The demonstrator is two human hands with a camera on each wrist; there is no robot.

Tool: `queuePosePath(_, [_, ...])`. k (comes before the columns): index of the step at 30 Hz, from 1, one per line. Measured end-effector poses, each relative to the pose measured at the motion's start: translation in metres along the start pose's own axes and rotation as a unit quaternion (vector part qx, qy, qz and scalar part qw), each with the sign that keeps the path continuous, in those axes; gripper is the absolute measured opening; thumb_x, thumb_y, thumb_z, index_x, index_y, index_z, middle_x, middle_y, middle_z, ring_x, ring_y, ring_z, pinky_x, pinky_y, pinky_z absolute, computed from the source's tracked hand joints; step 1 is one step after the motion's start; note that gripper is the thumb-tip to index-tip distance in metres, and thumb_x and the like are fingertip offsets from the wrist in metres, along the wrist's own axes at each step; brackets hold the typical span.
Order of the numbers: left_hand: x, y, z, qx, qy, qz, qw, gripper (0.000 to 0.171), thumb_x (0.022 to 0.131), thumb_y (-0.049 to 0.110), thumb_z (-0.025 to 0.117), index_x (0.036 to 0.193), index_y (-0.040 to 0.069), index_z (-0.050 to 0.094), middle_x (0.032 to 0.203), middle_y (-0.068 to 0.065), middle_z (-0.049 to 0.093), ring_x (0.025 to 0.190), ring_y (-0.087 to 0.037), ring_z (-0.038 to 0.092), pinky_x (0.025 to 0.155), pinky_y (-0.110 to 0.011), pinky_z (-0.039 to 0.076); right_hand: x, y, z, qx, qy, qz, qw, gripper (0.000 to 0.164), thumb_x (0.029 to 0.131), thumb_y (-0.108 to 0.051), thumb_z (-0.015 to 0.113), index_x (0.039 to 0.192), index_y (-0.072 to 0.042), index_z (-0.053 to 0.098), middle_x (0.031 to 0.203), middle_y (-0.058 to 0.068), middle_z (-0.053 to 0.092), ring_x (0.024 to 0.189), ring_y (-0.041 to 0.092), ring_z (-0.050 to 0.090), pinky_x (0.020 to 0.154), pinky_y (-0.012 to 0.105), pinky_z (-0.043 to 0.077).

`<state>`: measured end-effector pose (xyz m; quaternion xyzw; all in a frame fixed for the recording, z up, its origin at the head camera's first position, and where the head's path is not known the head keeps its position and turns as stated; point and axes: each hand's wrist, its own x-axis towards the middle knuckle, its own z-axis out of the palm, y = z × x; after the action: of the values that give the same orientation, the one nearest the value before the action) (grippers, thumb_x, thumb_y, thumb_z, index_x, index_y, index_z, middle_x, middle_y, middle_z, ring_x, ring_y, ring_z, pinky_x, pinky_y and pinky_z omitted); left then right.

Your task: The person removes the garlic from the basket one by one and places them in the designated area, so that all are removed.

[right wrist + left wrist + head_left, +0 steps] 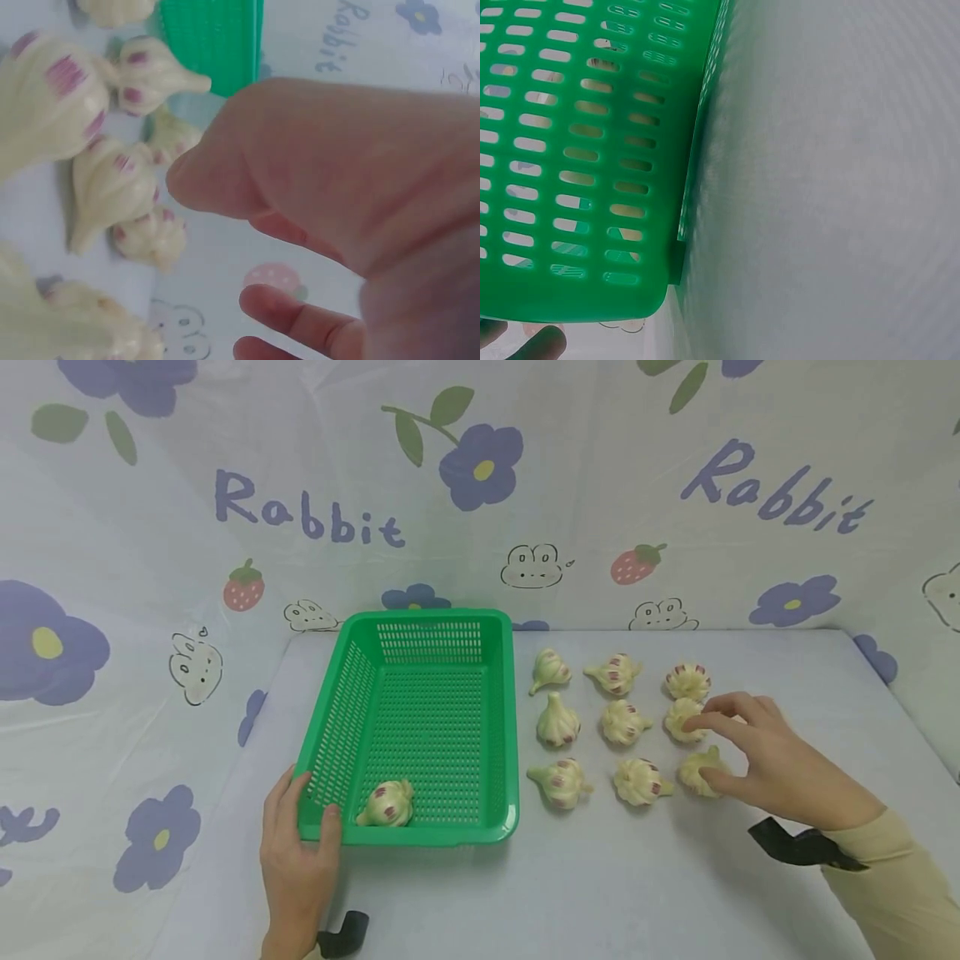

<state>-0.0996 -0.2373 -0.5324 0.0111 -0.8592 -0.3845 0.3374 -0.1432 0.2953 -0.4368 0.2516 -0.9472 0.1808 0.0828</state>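
Observation:
My left hand (298, 852) grips the near left corner of a green plastic basket (512, 735), its thumb over the front rim and its fingers at the left side. Inside the basket, near the front, lies one garlic bulb (388, 803). My right hand (780, 760) is over the rightmost column of garlic, thumb and fingers spread apart with nothing held. Its thumb overlaps the near garlic bulb (697, 772) in the head view, and its fingertips overlap the middle garlic bulb (681, 722). Beyond them sits a far garlic bulb (687, 682).
Right of the basket, more garlic bulbs stand in two columns, including a left-column bulb (558, 724) and a middle-column bulb (622, 722). A white cloth covers the table (585, 893). Behind rises a patterned sheet (585, 468) with flowers and rabbits.

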Motion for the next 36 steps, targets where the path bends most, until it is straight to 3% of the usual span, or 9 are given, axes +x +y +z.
queuePosePath(3, [0.0,0.0,0.0,0.003,0.0,-0.002,1.0,0.052,0.093,0.008,0.07,0.144,0.006,0.059,0.153,-0.012,0.053,0.139,-0.033,0.053,0.112,-0.012,0.032,0.01,-0.012,-0.001,0.0,-0.003,-0.019,1.0,0.052,0.079,-0.009,0.086,0.126,-0.019,0.067,0.131,0.012,0.052,0.121,0.033,0.042,0.084,0.053,0.052])
queuePosePath(12, [0.0,-0.001,0.0,-0.001,0.003,0.002,1.0,0.053,0.092,0.007,0.071,0.144,0.006,0.059,0.153,-0.012,0.053,0.137,-0.032,0.054,0.11,-0.009,0.031,0.06,-0.056,0.006,-0.009,-0.006,-0.143,0.99,0.051,0.081,-0.01,0.081,0.128,-0.02,0.065,0.139,0.011,0.05,0.124,0.028,0.048,0.083,0.043,0.055])
queuePosePath(19, [0.0,-0.002,0.0,0.0,0.001,-0.001,1.0,0.052,0.094,0.009,0.07,0.144,0.007,0.059,0.154,-0.01,0.053,0.138,-0.031,0.054,0.111,-0.009,0.03,0.099,-0.096,0.018,-0.017,-0.019,-0.23,0.973,0.048,0.082,-0.017,0.085,0.127,-0.019,0.066,0.141,0.011,0.052,0.125,0.028,0.048,0.089,0.042,0.056])
queuePosePath(28, [-0.001,-0.004,0.0,-0.004,0.001,-0.001,1.0,0.052,0.094,0.011,0.07,0.145,0.007,0.059,0.154,-0.011,0.053,0.139,-0.031,0.053,0.111,-0.009,0.03,0.143,-0.146,0.039,-0.043,-0.051,-0.308,0.949,0.045,0.081,-0.018,0.083,0.124,-0.02,0.07,0.139,0.011,0.052,0.123,0.028,0.049,0.086,0.033,0.057])
queuePosePath(36, [-0.001,-0.003,0.0,-0.005,0.0,0.0,1.0,0.051,0.094,0.011,0.07,0.144,0.006,0.059,0.153,-0.012,0.053,0.138,-0.033,0.053,0.112,-0.009,0.03,0.177,-0.181,0.062,-0.029,-0.098,-0.359,0.928,0.046,0.082,-0.017,0.08,0.126,-0.023,0.069,0.139,0.009,0.051,0.122,0.025,0.046,0.096,0.032,0.052])
